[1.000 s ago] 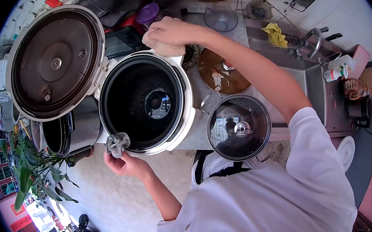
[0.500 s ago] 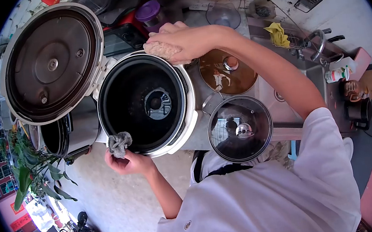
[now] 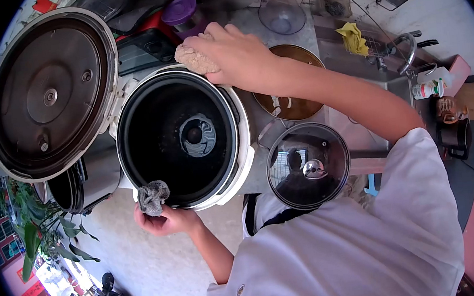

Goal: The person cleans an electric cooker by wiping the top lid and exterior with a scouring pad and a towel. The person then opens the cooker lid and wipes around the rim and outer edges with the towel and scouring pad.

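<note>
A large white cooker (image 3: pixel 243 141) stands open with a black inner pot (image 3: pixel 159 121), and a little liquid lies at the pot's bottom. Its brown-lined lid (image 3: pixel 60 62) is swung up at the left. Closed round a beige cloth (image 3: pixel 196 58), my right hand (image 3: pixel 242 58) presses it on the cooker's far rim. My left hand (image 3: pixel 166 220) pinches a grey scrubbing pad (image 3: pixel 153 198) at the near left rim.
A glass lid (image 3: pixel 308 163) lies right of the cooker, near a brown round lid (image 3: pixel 302 54). Behind are a purple-lidded container (image 3: pixel 180 10) and a clear bowl (image 3: pixel 282 16). A sink (image 3: pixel 378 87) with a yellow cloth (image 3: pixel 352 39) is on the right. Plants (image 3: pixel 31 221) stand at the left.
The cooker's lid has shifted left and down in view. My right hand has moved with the beige cloth slightly left along the far rim. My left hand stays by the near rim with the grey pad.
</note>
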### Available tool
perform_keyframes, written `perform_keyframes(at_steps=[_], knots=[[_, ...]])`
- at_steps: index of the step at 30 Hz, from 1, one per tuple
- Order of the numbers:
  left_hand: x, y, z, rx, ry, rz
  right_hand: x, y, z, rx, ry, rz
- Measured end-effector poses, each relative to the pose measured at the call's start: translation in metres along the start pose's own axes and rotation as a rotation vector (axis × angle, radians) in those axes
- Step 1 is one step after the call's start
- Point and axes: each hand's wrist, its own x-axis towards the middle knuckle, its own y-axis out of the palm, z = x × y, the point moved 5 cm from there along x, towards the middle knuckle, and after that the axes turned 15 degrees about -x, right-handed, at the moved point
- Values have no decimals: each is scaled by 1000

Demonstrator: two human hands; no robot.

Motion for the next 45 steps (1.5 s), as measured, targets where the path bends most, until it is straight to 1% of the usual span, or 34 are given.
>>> perform_keyframes(at_steps=[1, 5, 9, 10, 11, 12, 14, 17, 18, 19, 21, 23, 25, 26, 28, 29, 31, 32, 35, 37, 41, 43, 45], knots=[[1, -1, 1, -4, -7, 8, 1, 1, -1, 23, 42, -41], [-1, 6, 0, 45, 42, 13, 28, 13, -8, 36, 66, -5], [1, 16, -3, 95, 84, 30, 57, 24, -18, 94, -6, -14], [1, 19, -3, 92, 88, 31, 60, 25, -18, 117, -55, -25], [0, 21, -3, 92, 65, -2, 62, 26, -18, 141, -106, -35], [-1, 20, -4, 93, 43, -35, 62, 29, -22, 143, -109, -38], [-1, 19, -4, 101, 34, -31, 61, 34, -28, 274, -168, -7], [0, 21, -8, 129, 18, -27, 44, 31, -33, 183, -179, -42], [0, 22, -9, 150, 7, -24, 31, 20, -33, 229, -164, -8], [-1, 21, -9, 155, 13, -38, 18, 16, -35, 264, -101, 3], [0, 19, -6, 188, 35, 16, -9, 12, -38, 315, -10, 41], [0, 17, -4, 197, 69, -2, -21, 7, -39, 301, 21, 56], [-1, 18, -3, 139, 40, 24, -13, 8, -43, 356, 29, 23], [-2, 19, -3, 92, 46, 32, -2, 10, -43, 351, 22, 22], [-2, 19, -3, 106, 47, 22, 29, 22, -39, 274, 24, 29], [-2, 18, -4, 118, 49, 19, 45, 30, -36, 210, 24, -32], [-2, 19, -4, 130, 47, 14, 74, 40, -26, 283, -106, -114], [-2, 18, -4, 136, 46, 6, 75, 44, -26, 283, -102, -110], [-1, 21, -6, 145, 33, 25, 70, 40, -25, 327, -111, -97], [-1, 21, -6, 150, 36, 16, 44, 27, -27, 234, -65, -92], [1, 23, -8, 131, 34, 22, -2, 9, -29, 243, -32, -52], [1, 23, -8, 136, 45, 36, -14, 5, -26, 110, 50, -73], [1, 22, -9, 149, 56, 57, -4, 6, -22, 78, 79, -26]])
